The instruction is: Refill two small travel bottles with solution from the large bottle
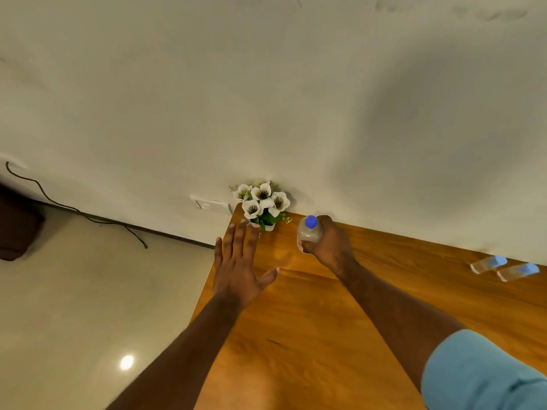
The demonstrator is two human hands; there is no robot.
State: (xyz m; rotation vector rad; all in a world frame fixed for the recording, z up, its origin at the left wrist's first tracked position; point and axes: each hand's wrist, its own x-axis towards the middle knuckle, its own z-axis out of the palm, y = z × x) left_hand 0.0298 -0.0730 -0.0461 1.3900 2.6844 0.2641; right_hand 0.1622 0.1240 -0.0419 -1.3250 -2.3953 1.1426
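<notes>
Blue fabric of a short sleeve (485, 371) fills the lower right corner, closest to the viewer, and from it the person's right arm reaches forward over a wooden table (310, 335). At the end of that arm the right hand (331, 244) wraps its fingers around the body of the large bottle (309, 235), which stands upright near the table's far edge, its blue cap (311, 221) on top and a cloudy, pale liquid inside. Whether the bottle rests on the wood or is lifted a little above it cannot be told. To the left, the left hand (239, 261) hovers flat with fingers straight and spread, thumb out to the side, holding nothing; its fingertips come close to a small white pot of artificial white flowers (263, 202) set against the wall. Far off at the right edge lie the two small travel bottles (503, 267), side by side on their sides, blurred, both with blue caps, well apart from the large bottle. Several risks seem likely from here. The spread left hand could knock the flower pot over if it drifts forward. Carrying the large bottle across the table to the small ones could slop liquid if its cap is loose. The small bottles, lying down, may roll when touched, and their narrow mouths invite spills during pouring.
</notes>
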